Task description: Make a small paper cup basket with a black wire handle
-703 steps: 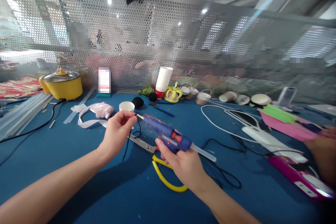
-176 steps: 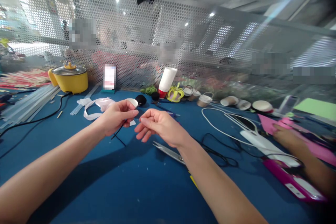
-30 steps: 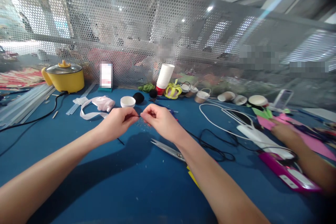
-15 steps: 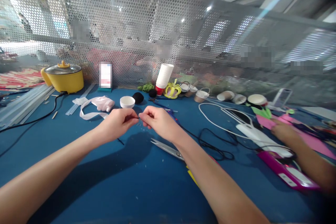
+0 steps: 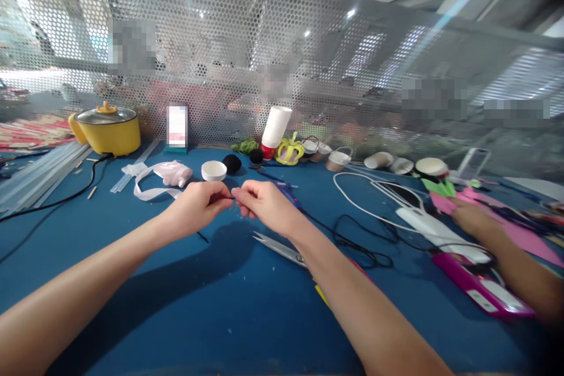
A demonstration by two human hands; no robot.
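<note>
Black cord (image 5: 232,197), very thin, runs across the small gap between the two hands above the blue table (image 5: 176,299); only a short dark stretch of it shows there, and another bit pokes out below the left hand near the tabletop. Left hand (image 5: 197,207) has its thumb and forefinger pinched tight on one end of the cord, the other fingers curled under. Right hand (image 5: 268,207) meets it fingertip to fingertip, thumb and forefinger likewise closed on the cord, so the piece lies right at the pinch of both hands and not in either palm. Just beside the right wrist, on the table, lie scissors (image 5: 282,249) with the blades apart and pointing left, their yellow handle mostly hidden under the forearm. Beyond the right hand a blue glue gun (image 5: 287,192) peeks out, and a black cable (image 5: 356,241) loops away from it to the right. Farther back stand a small white cup (image 5: 214,171), a black pom-pom (image 5: 231,163), a pink ribbon (image 5: 154,183) and a stack of white cups (image 5: 275,129), with a yellow pot (image 5: 106,130) well apart at the left against the perforated screen (image 5: 308,70). At the right edge another person's hand (image 5: 471,220) rests on pink sheet material (image 5: 524,235).
</note>
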